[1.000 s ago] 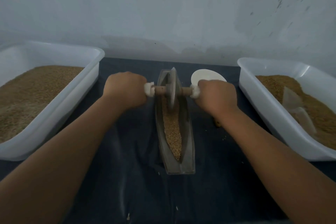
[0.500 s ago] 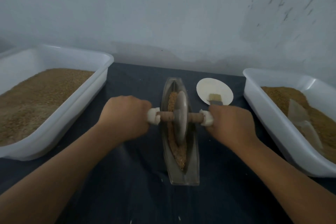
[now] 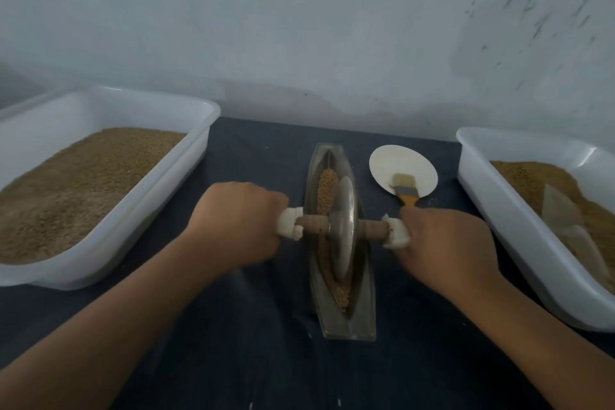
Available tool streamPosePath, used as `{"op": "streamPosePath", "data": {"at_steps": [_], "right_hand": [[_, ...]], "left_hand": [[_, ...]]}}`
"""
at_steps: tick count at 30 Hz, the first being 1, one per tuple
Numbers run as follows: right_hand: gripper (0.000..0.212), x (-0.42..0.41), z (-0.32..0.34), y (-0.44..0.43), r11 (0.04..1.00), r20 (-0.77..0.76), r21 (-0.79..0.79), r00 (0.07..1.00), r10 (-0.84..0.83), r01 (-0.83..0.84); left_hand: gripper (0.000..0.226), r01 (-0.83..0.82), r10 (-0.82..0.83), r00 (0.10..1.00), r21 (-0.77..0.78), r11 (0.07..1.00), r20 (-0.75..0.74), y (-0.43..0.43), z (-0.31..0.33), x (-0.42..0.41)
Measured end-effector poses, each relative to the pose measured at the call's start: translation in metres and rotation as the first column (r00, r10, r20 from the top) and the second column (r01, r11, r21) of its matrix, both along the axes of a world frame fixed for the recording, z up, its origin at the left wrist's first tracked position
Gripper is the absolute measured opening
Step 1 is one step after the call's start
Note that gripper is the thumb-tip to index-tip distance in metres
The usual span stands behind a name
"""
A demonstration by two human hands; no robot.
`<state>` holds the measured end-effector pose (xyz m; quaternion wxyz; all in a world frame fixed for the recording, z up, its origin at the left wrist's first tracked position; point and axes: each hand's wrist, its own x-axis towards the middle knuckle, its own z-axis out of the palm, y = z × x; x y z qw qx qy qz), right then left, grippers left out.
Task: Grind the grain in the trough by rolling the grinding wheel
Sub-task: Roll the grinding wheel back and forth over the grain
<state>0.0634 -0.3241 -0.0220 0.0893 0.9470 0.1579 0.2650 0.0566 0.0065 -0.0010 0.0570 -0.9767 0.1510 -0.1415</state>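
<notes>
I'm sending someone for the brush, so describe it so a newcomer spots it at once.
Start at the white tub of grain on the right of the dark table. Between it and the metal trough lies a round white plate. The brush rests on its near edge: pale bristles, grey ferrule, the only orange handle here.

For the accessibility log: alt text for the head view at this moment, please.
Left hand and right hand grip the handles of a grinding wheel standing in a narrow trough of grain on a dark table. A left tub and right tub of grain flank it; a brush lies on a plate.
</notes>
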Motion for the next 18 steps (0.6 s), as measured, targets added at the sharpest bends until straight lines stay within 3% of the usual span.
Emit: {"op": "streamPosePath", "data": {"at_steps": [5, 10, 18], "right_hand": [[0.045, 0.039, 0.007, 0.019, 0.997, 0.06, 0.052, 0.996, -0.061, 0.058], [0.049, 0.076, 0.015, 0.031, 0.994, -0.002, 0.072, 0.996, -0.087, 0.086], [0.047, -0.011, 0.002, 0.007, 0.994, -0.019, 0.109, 0.999, -0.028, 0.03]], "left_hand": [[0.021, -0.079, 0.077, 0.996, -0.053, 0.995, -0.05, -0.01, 0.006, 0.035], [0.016, -0.132, 0.128, 0.989, -0.062, 0.989, -0.07, -0.016, 0.015, 0.071], [0.042, 0.041, -0.053, 0.993, 0.104, 0.994, 0.108, -0.003, 0.006, -0.005]]}}
